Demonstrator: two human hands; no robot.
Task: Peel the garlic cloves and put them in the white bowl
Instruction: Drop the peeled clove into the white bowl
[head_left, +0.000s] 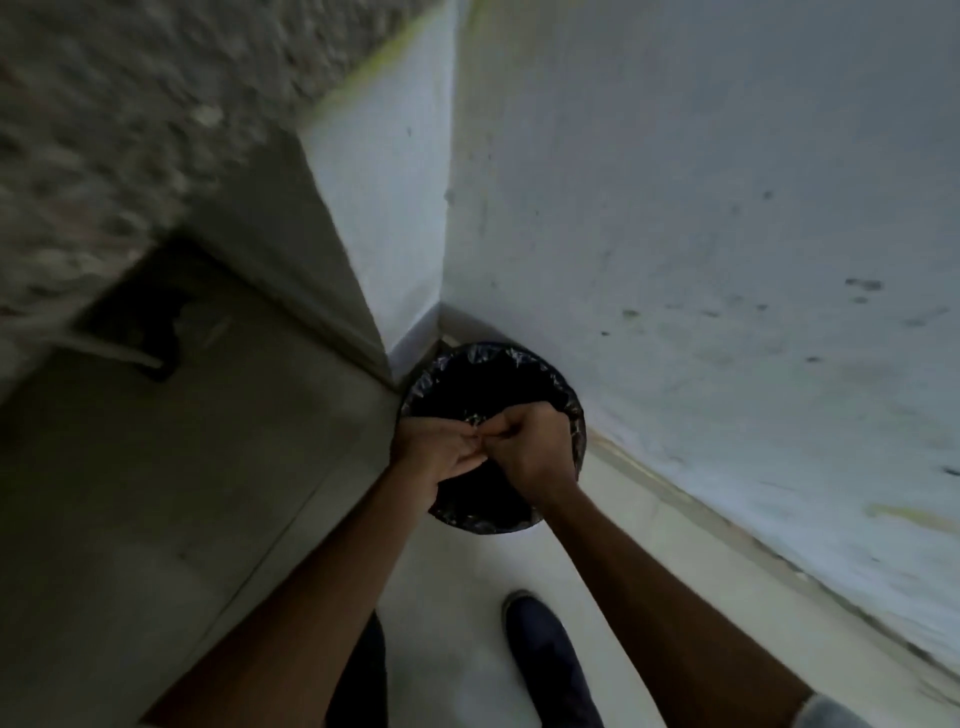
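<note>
Nearest, a dark shoe (545, 660) stands on the floor just short of the bin (493, 349). Above the bin's near half, the left hand (441, 452) and right hand (535, 441) meet. Their fingers curl toward each other and the fingertips touch, but whether they pinch a garlic clove or only loose skin is too small and blurred to tell. No clove shows plainly, and the white bowl is out of view. The meeting point sits straight over the bin's black-lined mouth, neither hand nearer — so anything let go would likely drop in. Beyond the bin, two pale walls (675, 208) form a corner.
</note>
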